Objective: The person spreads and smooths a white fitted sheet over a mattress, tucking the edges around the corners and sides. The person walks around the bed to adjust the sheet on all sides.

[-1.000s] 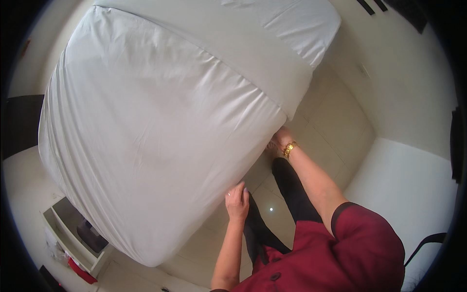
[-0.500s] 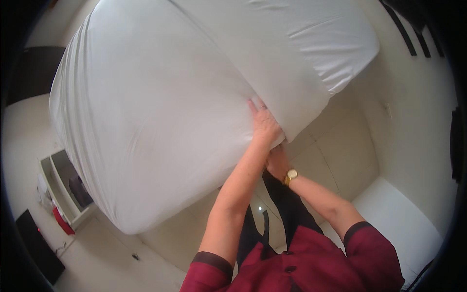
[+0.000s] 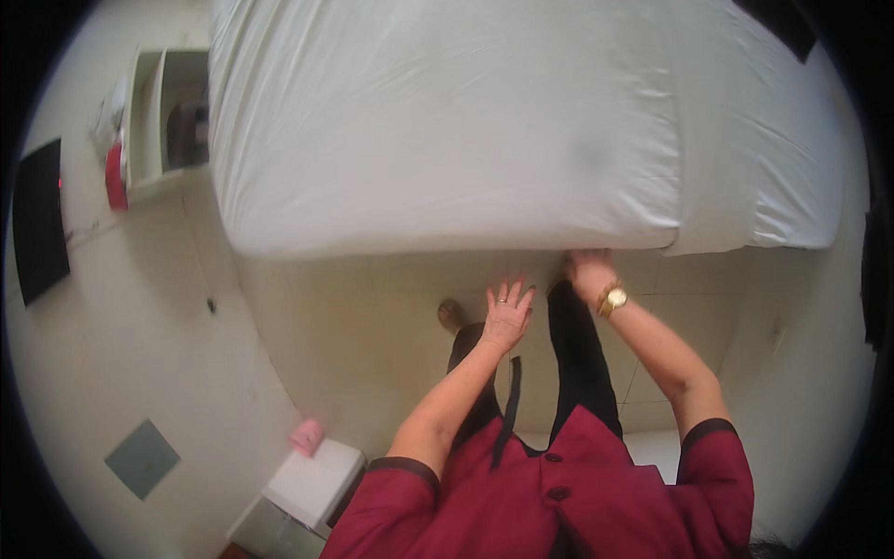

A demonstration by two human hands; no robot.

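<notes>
A white sheet covers the mattress and hangs over its near side, wrinkled toward the left corner. Toward the right, a folded-back band of white cloth crosses the bed. My right hand, with a gold watch on its wrist, reaches to the lower edge of the sheet; its fingertips are at or under that edge and hidden. In front of the bed's near side my left hand hovers, fingers spread, with a ring on one finger, touching nothing.
White open shelving stands left of the bed, with a red object beside it. A black screen is on the left wall. Below left, a pink item rests by a white cabinet. Pale tiles cover the floor.
My view has turned, so the bed edge now runs level across. My left hand has come off the sheet and moved back toward me; my right stays at the sheet's lower edge.
</notes>
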